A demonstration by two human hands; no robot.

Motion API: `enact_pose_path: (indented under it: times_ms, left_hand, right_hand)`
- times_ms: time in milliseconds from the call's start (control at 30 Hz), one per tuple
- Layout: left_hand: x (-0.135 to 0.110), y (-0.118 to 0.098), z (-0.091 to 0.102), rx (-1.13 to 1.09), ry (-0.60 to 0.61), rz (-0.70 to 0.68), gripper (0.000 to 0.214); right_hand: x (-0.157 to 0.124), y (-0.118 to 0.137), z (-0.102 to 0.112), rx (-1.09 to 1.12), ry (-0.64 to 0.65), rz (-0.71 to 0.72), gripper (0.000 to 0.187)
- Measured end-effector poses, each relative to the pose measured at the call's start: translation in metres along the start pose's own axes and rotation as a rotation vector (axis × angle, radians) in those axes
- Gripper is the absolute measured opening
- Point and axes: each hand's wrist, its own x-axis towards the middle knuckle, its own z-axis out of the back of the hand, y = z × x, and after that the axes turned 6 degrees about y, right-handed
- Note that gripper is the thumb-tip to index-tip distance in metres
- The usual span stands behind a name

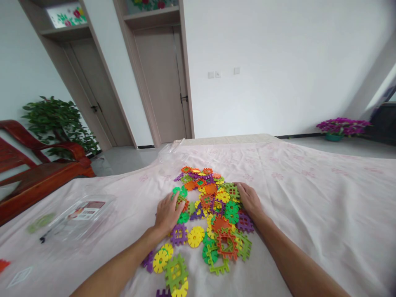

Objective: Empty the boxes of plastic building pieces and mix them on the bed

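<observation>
A heap of plastic building pieces, notched yellow discs (196, 236) among them, lies between my two hands. My left hand (169, 211) rests at the heap's left side, palm down with fingers stretched out, touching an orange and green square piece (182, 203). Along the right side, my right hand (250, 200) lies with its fingertips against a lime-green window-shaped square (231, 189). Its fingers are partly hidden from view. A purple square (245, 222) sits just below that hand. Nearer me are an orange square frame (227, 243) and a lime-green square (175, 271).
A pale flowered cloth (309, 198) covers the work surface. On the left lie a clear plastic case (89, 214) with a label and an orange piece (3, 265) at the edge. A crumpled clear bag (170, 154) is behind the heap. A wooden armchair (74, 150) stands far left.
</observation>
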Motion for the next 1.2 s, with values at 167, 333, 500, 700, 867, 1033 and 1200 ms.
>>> enact_pose_path:
  times_ms: [167,333,500,700,867,1033,1200]
  left_hand:
    - [0.016,-0.032,0.007,-0.396,0.189,-0.291,0.066]
    - [-0.036,-0.016,0.051,-0.258,0.396,-0.443,0.092]
    - [-0.111,0.021,0.077,-0.019,0.642,-0.405,0.121]
    - [-0.134,0.029,0.052,0.088,0.598,-0.303,0.117]
    - [-0.107,0.001,0.028,0.057,0.479,-0.282,0.123]
    - [-0.049,-0.024,0.005,0.008,0.280,-0.328,0.113]
    - [0.008,-0.043,-0.006,-0.056,0.166,-0.273,0.088]
  right_hand:
    - [0.000,-0.001,0.001,0.004,0.005,0.016,0.053]
    - [-0.001,-0.002,0.001,0.022,0.009,0.021,0.051]
    - [-0.001,0.000,0.001,-0.019,-0.003,0.025,0.049]
    - [-0.002,0.004,0.002,-0.056,-0.006,0.010,0.048]
    - [-0.001,0.002,0.001,-0.074,-0.001,0.006,0.048]
    - [-0.001,-0.001,-0.002,-0.065,-0.012,-0.013,0.046]
    - [-0.001,-0.001,-0.002,-0.043,-0.020,-0.018,0.044]
